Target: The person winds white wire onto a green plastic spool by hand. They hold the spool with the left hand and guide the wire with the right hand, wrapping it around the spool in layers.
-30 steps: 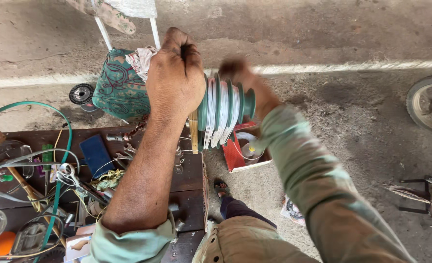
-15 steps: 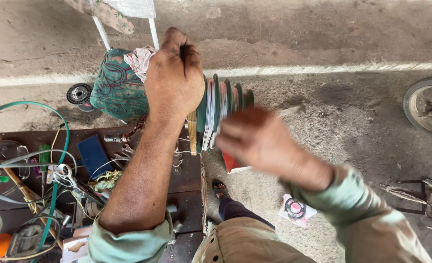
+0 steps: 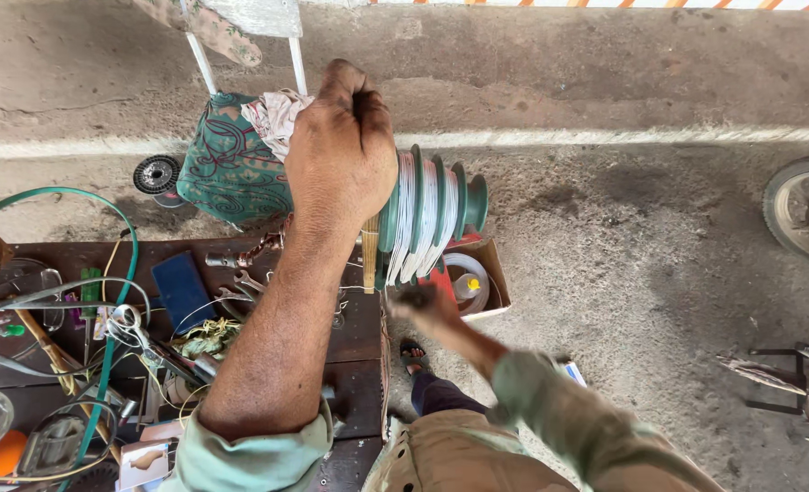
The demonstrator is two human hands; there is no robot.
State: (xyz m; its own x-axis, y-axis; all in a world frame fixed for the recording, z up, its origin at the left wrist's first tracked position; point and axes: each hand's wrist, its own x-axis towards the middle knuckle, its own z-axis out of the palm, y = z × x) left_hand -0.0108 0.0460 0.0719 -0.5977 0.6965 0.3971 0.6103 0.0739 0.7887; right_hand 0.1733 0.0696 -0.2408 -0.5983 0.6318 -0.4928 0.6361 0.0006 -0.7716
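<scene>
A green stepped winding former (image 3: 434, 211) with white wire in its grooves stands at the bench's far right corner, on a thin wooden upright (image 3: 370, 260). My left hand (image 3: 341, 150) is clenched over the former's left end and hides what is under the fingers. Just below the former, my right hand (image 3: 432, 310) is blurred by motion. Its fingers are closed around a small dark handle (image 3: 414, 296). My leg and sandalled foot (image 3: 412, 357) show underneath.
A dark wooden bench (image 3: 350, 337) carries a green hose (image 3: 117, 301), a blue block (image 3: 181, 287), scissors (image 3: 127, 323), wires and tools. A cardboard box (image 3: 491, 273) with rolls, a green patterned bag (image 3: 231, 169), white chair legs (image 3: 202, 64), a small wheel (image 3: 157, 173) and a bicycle wheel (image 3: 801, 214) stand on concrete.
My right hand has swung from the former's upper right, out to the right, then down underneath it. My left hand has stayed clenched on the former's left end.
</scene>
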